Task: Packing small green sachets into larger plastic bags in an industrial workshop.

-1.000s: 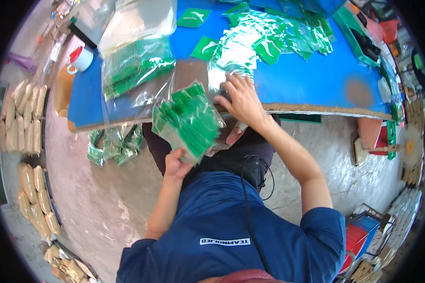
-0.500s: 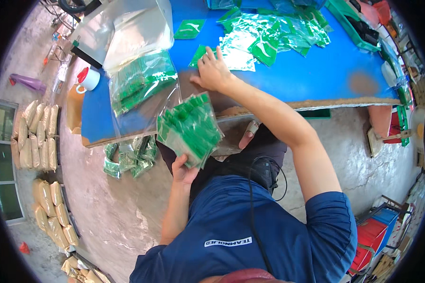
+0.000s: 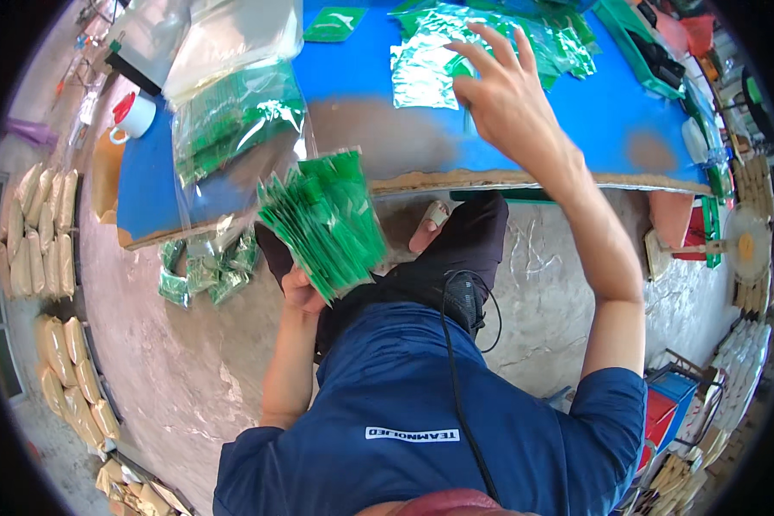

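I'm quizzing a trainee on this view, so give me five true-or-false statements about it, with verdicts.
1. The left hand holds a bundle of green packets. True.
2. The right hand is clenched in a fist. False: the right hand is open.
3. The table has a blue top with brown patches. True.
4. The white mug is at the table's right end. False: the mug is at the left end.
5. The tray at the table's right side is green. True.
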`<state>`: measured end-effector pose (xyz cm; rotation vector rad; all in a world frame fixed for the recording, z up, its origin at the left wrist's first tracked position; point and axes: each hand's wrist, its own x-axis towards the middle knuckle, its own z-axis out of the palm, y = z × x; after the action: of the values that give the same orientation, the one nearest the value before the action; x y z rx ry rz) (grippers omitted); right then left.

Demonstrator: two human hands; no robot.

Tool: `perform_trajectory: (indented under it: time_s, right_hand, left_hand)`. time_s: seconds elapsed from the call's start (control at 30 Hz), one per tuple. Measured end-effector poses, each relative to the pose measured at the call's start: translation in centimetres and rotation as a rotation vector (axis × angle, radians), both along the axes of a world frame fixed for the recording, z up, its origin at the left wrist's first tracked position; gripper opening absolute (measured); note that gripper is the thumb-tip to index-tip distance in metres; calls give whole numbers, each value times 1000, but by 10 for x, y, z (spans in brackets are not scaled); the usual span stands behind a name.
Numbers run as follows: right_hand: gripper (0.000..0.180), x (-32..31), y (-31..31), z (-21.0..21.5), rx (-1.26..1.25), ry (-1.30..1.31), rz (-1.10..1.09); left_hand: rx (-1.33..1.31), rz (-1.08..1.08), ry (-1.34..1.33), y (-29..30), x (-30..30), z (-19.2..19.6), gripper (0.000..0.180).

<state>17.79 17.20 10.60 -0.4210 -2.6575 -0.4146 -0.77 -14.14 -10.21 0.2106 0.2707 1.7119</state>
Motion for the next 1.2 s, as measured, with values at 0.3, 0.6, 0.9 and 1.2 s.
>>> perform_trajectory:
  time_s: [0.3, 0.6, 0.9, 1.2]
  right_hand:
    - [55, -59, 31, -143, -332, 119, 91]
    - [31, -53, -53, -147, -512, 350, -85]
    - [29, -30, -50, -138, -921, 340, 256]
    - [37, -41, 54, -153, -628, 428, -128]
  left_hand:
    - [-42, 70, -120, 6, 14, -19, 52]
    - [-211, 114, -115, 31, 33, -13, 62]
    - [-246, 73, -93, 43, 46, 3, 64]
    - [-200, 35, -99, 36, 34, -14, 65]
